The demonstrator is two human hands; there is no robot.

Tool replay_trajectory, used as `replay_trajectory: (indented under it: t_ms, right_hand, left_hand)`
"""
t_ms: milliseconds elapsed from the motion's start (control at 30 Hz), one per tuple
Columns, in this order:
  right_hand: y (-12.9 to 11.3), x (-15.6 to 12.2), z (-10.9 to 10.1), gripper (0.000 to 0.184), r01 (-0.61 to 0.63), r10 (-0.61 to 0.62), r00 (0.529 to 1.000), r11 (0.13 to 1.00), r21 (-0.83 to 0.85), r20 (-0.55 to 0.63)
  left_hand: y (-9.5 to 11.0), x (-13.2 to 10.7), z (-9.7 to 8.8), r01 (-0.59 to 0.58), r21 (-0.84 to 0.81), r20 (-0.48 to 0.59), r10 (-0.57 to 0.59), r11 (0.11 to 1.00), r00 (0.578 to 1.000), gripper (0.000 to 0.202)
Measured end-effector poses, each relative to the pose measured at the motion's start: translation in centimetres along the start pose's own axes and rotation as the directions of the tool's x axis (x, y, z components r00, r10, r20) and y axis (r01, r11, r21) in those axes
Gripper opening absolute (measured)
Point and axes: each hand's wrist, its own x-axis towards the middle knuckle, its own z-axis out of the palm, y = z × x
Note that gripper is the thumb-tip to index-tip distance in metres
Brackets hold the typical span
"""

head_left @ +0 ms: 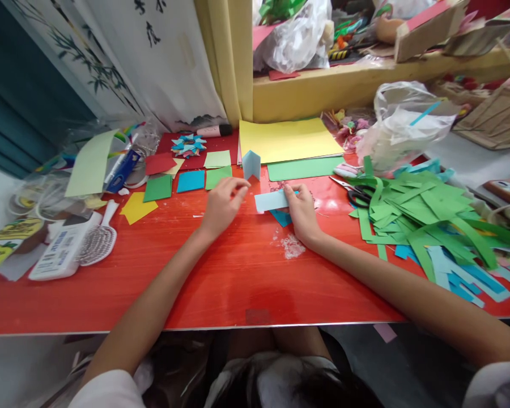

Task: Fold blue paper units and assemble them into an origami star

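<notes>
My right hand (302, 212) pinches a light blue folded paper strip (268, 202) at its right end, with the thumb on top. Beneath the strip, a darker blue paper piece (283, 219) lies on the red table. My left hand (224, 205) hovers to the left of the strip, apart from it, its fingers loosely curled and a gap between thumb and forefinger; nothing shows in it. Just beyond the left fingertips, a pale blue folded paper piece (251, 165) stands upright with a pointed top. Its lower left edge is close to the fingers; I cannot tell whether they touch.
Green paper scraps (425, 209) heap at the right beside black-handled scissors (357, 195). Coloured paper squares (191, 181) and a folded-paper ring (188, 145) sit at back left. Yellow sheets (287, 139) lie behind. A hairbrush (97, 243) rests left; white crumbs (292, 247) lie near my right wrist.
</notes>
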Motion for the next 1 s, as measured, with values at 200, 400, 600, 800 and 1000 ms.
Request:
replay_trajectory:
  t_ms: [200,400,600,800,1000]
  right_hand:
    - [0.1,-0.3,0.1,0.033,0.031,-0.03,0.999,0.999,-0.018,0.043]
    - [-0.7,-0.5,0.4,0.036,-0.013,-0.001,0.986,0.996,0.088,0.164]
    - [-1.8,-1.6,0.7,0.052,0.015,-0.094,0.919,0.979,0.204,0.382]
    - [-1.5,-1.7,0.6,0.032,0.112,-0.149,0.912,0.987,0.117,0.383]
    - [-2.2,-1.5,1.3,0.023,0.356,-0.271,0.884,0.918,-0.175,0.38]
  left_hand:
    - [0.8,-1.2,1.4,-0.382,0.271,0.258,0.315,0.884,0.913,0.044]
    - [0.0,-1.3,1.7,-0.257,0.26,0.212,0.204,0.931,0.956,0.03]
    - [-0.3,-1.3,2.1,-0.01,0.114,0.015,0.008,0.993,1.0,0.017]
    - [-0.5,-1.7,2.8,0.124,0.032,-0.117,-0.12,0.992,0.986,0.015]
    - [-0.3,-1.6,3.1,0.032,0.218,-0.112,-0.008,0.975,0.994,0.014]
